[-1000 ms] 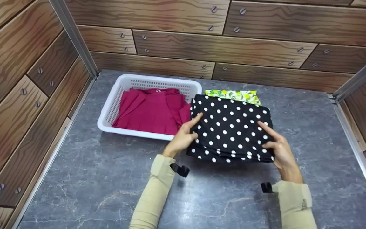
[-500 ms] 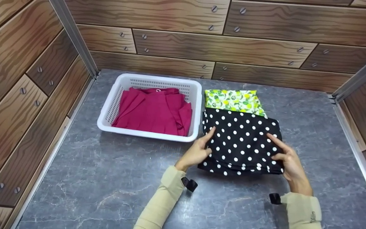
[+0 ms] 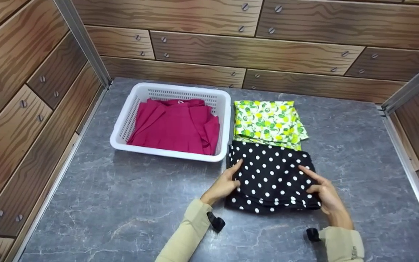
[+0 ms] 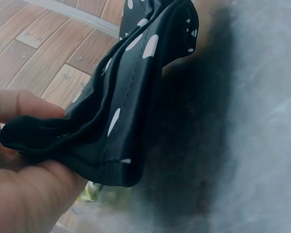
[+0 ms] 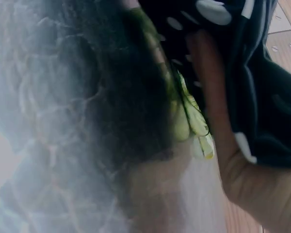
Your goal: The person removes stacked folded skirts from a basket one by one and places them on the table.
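We judged the laundry work to be partly done: one piece was stowed, one was in hand and one lay outside the basket. At left of centre in the head view, the white basket [image 3: 169, 154] held a folded red garment [image 3: 173, 125], which we counted as finished. In the lower right of centre we had the black dotted cloth [image 3: 267, 174], folded into a thick bundle, with the left hand [image 3: 223, 186] at its left edge and the right hand [image 3: 328, 196] at its right edge. Both grips were closed on that cloth: in the left wrist view a folded edge was pinched between thumb and fingers, and in the right wrist view a long finger ran along the dotted fabric. A dark shadow below suggested to us that the bundle was off the table [image 3: 133, 214]. Just above it in the frame lay the lemon-print cloth [image 3: 266, 120], folded flat, right of the basket, with no hand on it; its near edge was hidden behind the dotted bundle, and we could not tell whether the two touched. As we read it, the dotted cloth had yet to be set down, and the lemon-print one, if it too belonged in the basket, had yet to be moved there.
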Tool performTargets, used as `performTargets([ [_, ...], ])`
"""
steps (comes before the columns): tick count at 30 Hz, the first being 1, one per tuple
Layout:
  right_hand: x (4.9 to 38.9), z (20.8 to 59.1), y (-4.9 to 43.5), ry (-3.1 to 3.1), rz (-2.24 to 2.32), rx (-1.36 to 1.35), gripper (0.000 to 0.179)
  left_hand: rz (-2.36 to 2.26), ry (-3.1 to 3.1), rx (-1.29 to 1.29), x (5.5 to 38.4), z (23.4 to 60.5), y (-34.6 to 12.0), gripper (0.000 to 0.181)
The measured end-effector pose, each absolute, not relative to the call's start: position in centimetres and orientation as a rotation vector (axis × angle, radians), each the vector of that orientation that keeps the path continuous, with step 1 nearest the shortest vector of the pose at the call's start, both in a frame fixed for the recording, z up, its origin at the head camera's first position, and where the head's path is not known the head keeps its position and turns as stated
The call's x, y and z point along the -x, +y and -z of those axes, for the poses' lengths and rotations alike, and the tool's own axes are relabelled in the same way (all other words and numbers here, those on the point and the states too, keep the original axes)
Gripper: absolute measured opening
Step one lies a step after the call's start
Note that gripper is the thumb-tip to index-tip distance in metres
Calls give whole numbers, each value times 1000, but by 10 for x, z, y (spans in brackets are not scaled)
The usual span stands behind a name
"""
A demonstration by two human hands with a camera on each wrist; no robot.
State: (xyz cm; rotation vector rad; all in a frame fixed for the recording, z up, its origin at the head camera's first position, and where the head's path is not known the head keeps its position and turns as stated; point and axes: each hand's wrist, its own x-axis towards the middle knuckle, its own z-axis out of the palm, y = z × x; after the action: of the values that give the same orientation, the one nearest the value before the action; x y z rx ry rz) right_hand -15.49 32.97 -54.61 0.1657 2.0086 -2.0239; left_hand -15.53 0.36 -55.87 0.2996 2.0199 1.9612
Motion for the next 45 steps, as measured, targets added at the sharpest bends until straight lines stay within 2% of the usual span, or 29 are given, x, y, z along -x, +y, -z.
performTargets([
  [7, 162, 552, 332, 2002, 1948, -229, 81, -2030, 1908, -103, 163, 571, 5, 84],
  [15, 179, 551, 331, 2058, 1845, -261, 81, -1966, 1953, 19, 183, 569, 6, 84],
  [27, 192, 563, 327, 2037, 1892, -353, 80, -1973, 2005, -36, 203, 581, 6, 86],
  [35, 183, 567, 330, 1813, 2068, -317, 71, -1918, 2029, -69, 202, 583, 1, 84],
  [45, 181, 563, 328, 1865, 2081, -360, 70, -1941, 2021, -36, 201, 581, 2, 84],
])
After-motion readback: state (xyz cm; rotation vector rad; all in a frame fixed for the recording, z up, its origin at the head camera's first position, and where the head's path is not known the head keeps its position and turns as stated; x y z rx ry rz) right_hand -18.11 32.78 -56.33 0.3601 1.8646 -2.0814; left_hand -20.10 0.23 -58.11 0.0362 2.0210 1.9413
